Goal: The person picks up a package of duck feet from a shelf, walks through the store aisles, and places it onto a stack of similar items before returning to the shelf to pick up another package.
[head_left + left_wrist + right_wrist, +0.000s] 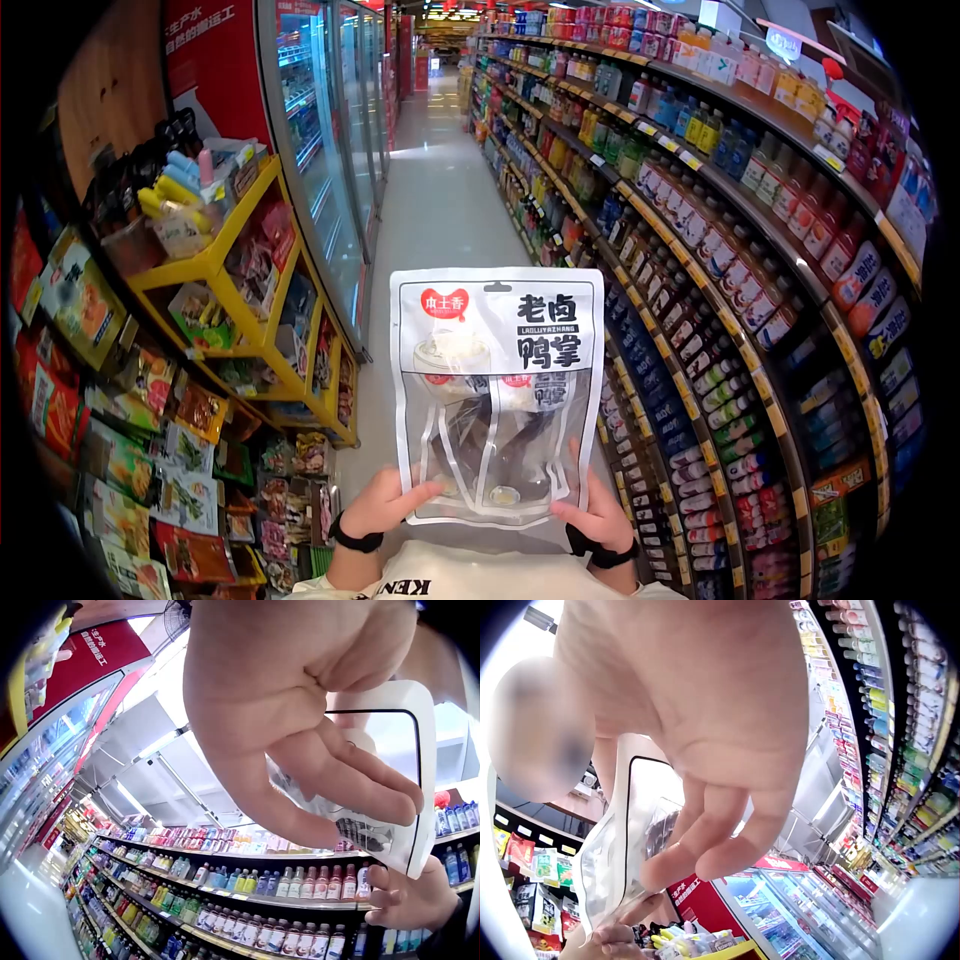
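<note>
A white-topped, clear-windowed food pouch is held upright in front of the body, small packs visible inside. The left hand grips its lower left edge, thumb on the front. At the lower right edge the right hand pinches it the same way. In the left wrist view the left hand has its fingers bent behind the pouch. From the right wrist view, the right hand's fingers lie against the back of the pouch.
Long shelves of bottled drinks line the right side. On the left stand a yellow rack, glass-door coolers and hanging snack packets. A grey aisle floor runs ahead between them.
</note>
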Demonstrator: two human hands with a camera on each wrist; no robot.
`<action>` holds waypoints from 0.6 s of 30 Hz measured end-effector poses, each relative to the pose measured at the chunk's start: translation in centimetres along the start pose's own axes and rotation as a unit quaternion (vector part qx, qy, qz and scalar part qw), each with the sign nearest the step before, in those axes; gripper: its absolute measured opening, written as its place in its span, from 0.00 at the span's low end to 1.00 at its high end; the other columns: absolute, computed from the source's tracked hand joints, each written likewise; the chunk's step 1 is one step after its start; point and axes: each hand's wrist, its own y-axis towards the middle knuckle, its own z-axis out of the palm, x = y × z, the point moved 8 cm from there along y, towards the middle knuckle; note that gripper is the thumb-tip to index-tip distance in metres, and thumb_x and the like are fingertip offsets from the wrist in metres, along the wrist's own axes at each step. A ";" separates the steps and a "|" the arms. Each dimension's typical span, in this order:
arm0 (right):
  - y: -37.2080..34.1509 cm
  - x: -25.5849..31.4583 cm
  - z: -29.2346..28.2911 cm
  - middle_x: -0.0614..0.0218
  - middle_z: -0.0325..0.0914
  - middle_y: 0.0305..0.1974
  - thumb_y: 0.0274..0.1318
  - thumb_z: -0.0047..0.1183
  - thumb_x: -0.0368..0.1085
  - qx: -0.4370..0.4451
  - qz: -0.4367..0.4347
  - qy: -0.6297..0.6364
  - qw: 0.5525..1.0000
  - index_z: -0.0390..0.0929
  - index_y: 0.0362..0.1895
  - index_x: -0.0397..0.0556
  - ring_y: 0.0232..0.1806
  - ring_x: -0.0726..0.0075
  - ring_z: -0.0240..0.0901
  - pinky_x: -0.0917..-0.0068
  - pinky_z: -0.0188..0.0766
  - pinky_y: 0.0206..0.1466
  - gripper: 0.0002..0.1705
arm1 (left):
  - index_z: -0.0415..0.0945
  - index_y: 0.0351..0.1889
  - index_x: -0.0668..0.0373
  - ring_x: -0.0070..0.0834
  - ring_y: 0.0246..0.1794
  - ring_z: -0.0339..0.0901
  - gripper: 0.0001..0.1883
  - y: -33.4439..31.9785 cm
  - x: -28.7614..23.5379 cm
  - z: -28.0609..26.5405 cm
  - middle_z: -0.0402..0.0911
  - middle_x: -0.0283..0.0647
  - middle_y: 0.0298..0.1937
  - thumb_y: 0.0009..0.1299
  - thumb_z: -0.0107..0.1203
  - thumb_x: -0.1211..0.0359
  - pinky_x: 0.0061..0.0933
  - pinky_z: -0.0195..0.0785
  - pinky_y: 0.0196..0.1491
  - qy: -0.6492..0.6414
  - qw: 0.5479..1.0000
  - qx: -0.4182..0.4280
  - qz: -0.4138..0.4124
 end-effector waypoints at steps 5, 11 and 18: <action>9.5 1.8 0.7 0.50 0.60 0.64 0.53 0.56 0.32 0.025 -0.022 -0.034 0.999 0.44 0.69 0.36 0.64 0.63 0.59 0.71 0.52 0.64 0.45 | 0.76 0.30 0.65 0.21 0.19 0.62 0.09 6.7 -0.1 -7.7 0.73 0.36 0.20 0.66 0.55 0.68 0.26 0.58 0.24 -0.014 0.998 -0.028 0.063; 18.9 1.2 0.2 0.56 0.69 0.57 0.56 0.53 0.30 -0.031 -0.043 0.016 0.998 0.48 0.68 0.36 0.58 0.68 0.64 0.73 0.58 0.61 0.39 | 0.76 0.28 0.67 0.19 0.21 0.64 0.09 13.8 -0.5 -12.5 0.73 0.32 0.20 0.67 0.54 0.69 0.23 0.59 0.26 -0.085 0.993 -0.063 0.060; 29.7 -2.1 -2.2 0.60 0.72 0.54 0.58 0.51 0.31 0.044 0.056 0.023 0.997 0.61 0.62 0.35 0.54 0.72 0.66 0.73 0.61 0.58 0.29 | 0.71 0.45 0.73 0.28 0.34 0.79 0.11 21.7 4.5 -14.7 0.78 0.41 0.38 0.72 0.46 0.72 0.26 0.72 0.38 -0.265 0.962 -0.048 -0.043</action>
